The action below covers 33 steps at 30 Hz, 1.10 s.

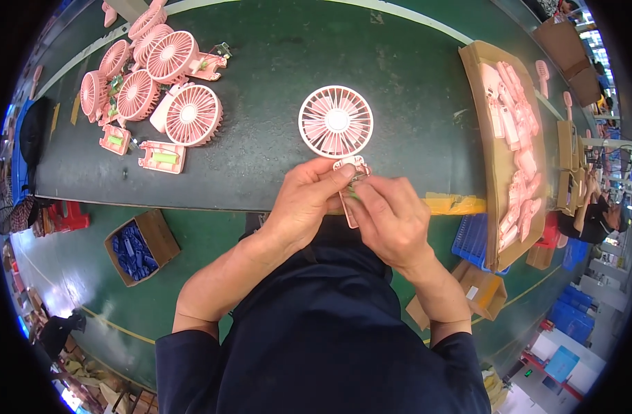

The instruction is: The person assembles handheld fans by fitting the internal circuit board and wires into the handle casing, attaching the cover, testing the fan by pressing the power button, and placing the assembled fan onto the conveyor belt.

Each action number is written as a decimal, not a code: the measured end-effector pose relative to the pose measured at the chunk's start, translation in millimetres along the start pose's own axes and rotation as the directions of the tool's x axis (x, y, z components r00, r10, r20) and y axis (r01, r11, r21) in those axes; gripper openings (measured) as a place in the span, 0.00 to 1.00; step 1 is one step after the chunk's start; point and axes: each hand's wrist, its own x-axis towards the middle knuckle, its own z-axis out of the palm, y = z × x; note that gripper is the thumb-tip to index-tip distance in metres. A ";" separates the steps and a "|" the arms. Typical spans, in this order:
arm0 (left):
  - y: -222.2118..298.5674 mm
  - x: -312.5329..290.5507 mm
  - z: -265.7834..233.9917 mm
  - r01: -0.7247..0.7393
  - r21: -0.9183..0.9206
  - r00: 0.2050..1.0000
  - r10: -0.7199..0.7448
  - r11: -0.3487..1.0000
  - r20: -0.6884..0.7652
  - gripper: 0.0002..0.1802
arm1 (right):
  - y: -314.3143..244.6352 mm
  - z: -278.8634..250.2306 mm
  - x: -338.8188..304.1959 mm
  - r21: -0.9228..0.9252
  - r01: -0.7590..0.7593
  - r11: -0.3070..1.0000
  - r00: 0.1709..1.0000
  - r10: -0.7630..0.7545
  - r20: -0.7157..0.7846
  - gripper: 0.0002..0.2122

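Note:
A pink handheld fan with a round slatted head [337,121] lies at the near edge of the dark table, its handle pointing toward me. My left hand [309,196] is closed on the fan's neck and handle, thumb pressed on top. The handle is open, showing a small metallic part and a bit of green inside. My right hand [397,217] is closed over the handle from the right, its fingertips pinched at these inner parts. What the pinch holds is hidden by the fingers.
Several pink fans [136,94] with opened handles are heaped at the far left. A cardboard tray [492,207] of pink handle shells stands on the right. Yellow tape [454,203] marks the table edge. On the floor are a box [165,238] of blue parts and a blue crate [473,238].

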 end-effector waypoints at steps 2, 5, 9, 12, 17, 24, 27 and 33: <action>-1.5 -0.2 0.4 -0.007 0.009 1.000 0.007 1.000 -0.005 0.15 | 2.7 2.4 -1.5 -0.025 0.041 0.999 0.999 -0.041 0.003 0.16; -2.2 0.3 1.5 -0.028 0.012 0.999 0.028 1.000 -0.018 0.15 | 1.5 3.8 -1.5 -0.033 0.040 0.999 0.998 -0.038 0.054 0.14; -6.2 -0.3 0.4 -0.077 0.007 0.996 0.077 0.997 0.038 0.16 | -3.4 4.8 0.5 0.127 -0.219 0.967 0.975 0.222 -0.011 0.10; -5.5 -0.6 0.0 -0.096 0.005 0.995 0.096 0.995 0.030 0.16 | -4.9 10.3 -2.4 0.283 -0.414 0.865 0.904 0.428 0.014 0.09; -9.1 -2.5 0.5 -0.156 -0.017 0.988 0.156 0.988 0.006 0.16 | -6.2 16.8 -1.6 0.556 -0.509 0.657 0.804 0.593 0.035 0.07; -10.9 -5.1 0.5 -0.202 -0.012 0.978 0.203 0.979 0.051 0.18 | -11.0 17.5 4.1 0.733 -0.651 0.195 0.572 0.761 0.306 0.13; -14.2 -5.4 -5.9 -0.181 0.018 0.977 0.177 0.983 0.122 0.18 | -7.0 18.6 6.8 0.713 -0.688 0.137 0.557 0.730 0.396 0.12; -16.2 -6.1 3.6 -0.201 0.030 0.979 0.201 0.979 -0.020 0.17 | 3.6 13.0 4.1 0.724 -0.690 0.020 0.568 0.636 0.523 0.14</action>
